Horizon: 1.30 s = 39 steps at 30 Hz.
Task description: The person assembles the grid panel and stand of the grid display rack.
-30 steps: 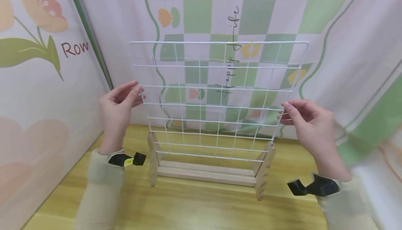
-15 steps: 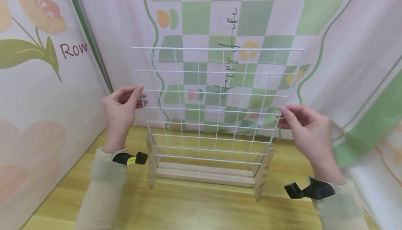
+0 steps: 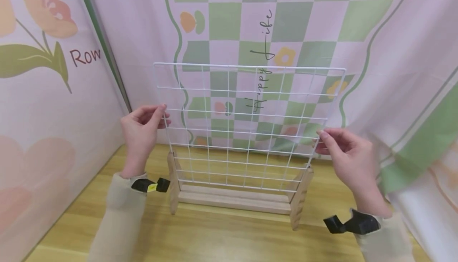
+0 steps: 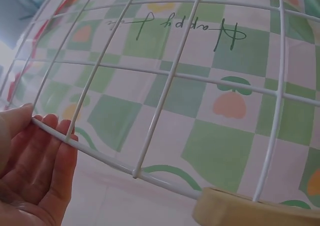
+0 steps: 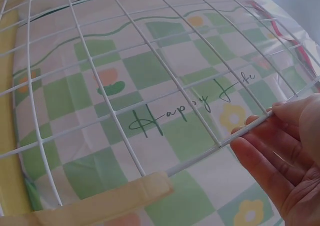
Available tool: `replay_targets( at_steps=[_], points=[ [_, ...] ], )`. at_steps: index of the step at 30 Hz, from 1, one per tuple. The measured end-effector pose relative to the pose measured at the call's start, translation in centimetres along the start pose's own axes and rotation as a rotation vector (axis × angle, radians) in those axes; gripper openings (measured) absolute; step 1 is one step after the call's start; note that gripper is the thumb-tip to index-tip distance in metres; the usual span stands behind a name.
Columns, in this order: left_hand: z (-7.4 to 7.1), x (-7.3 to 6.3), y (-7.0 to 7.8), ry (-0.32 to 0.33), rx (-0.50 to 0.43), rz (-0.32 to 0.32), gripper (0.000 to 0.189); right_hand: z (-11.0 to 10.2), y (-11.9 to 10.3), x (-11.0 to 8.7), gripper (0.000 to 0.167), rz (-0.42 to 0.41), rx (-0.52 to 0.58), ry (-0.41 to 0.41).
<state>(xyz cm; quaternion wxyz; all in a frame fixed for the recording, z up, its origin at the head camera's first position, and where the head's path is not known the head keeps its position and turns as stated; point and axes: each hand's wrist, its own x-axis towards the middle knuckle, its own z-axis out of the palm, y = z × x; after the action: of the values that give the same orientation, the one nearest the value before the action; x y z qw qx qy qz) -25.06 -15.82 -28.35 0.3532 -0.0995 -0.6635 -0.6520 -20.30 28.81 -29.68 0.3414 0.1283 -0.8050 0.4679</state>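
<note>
A white wire grid panel (image 3: 228, 91) stands upright between the two side posts of a wooden stand (image 3: 234, 202). My left hand (image 3: 141, 131) pinches the panel's left edge between thumb and fingers, about halfway up. On the opposite edge, a little lower, my right hand (image 3: 348, 150) pinches the wire in the same manner. The left wrist view shows the side wire meeting a wooden post (image 4: 250, 208) below the left hand (image 4: 37, 171). In the right wrist view, the right hand (image 5: 285, 151) grips the edge above the other post (image 5: 100, 198).
The stand rests on a wood-grain table (image 3: 229, 240). Behind it hangs a checkered cloth (image 3: 225, 21) with "Happy Life" lettering. A floral cloth wall (image 3: 39, 107) rises at the left. Black wrist cameras (image 3: 361, 222) sit on both sleeves.
Both hands have moved down with the grid panel, which sits lower between the posts. The wooden stand has stayed in place.
</note>
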Motion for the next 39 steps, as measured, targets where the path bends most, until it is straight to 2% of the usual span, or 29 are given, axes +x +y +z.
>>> replay_targets(
  at_steps=[4,12,20,27,33,39],
  points=[
    [0.0,-0.3,-0.4,0.002,0.019,0.001,0.025,0.2,0.5,-0.3,0.016,-0.002,0.018,-0.006],
    [-0.4,-0.6,-1.6,-0.022,-0.015,0.035,0.025,0.5,1.3,-1.0,0.013,-0.021,0.047,-0.01],
    [-0.7,-1.1,-2.5,-0.067,0.0,0.016,0.024,0.7,2.3,-1.7,0.014,0.0,0.038,-0.021],
    [-0.8,-1.4,-2.9,-0.078,-0.006,0.028,0.025,1.1,3.0,-2.4,0.018,0.045,0.143,0.02],
    [-0.8,-1.4,-2.9,-0.079,-0.015,0.033,0.025,0.7,2.1,-1.3,0.019,0.039,0.186,0.067],
    [-0.8,-1.3,-2.9,-0.071,-0.029,0.025,0.025,0.4,0.6,0.6,0.019,0.004,0.144,0.112]
  ],
)
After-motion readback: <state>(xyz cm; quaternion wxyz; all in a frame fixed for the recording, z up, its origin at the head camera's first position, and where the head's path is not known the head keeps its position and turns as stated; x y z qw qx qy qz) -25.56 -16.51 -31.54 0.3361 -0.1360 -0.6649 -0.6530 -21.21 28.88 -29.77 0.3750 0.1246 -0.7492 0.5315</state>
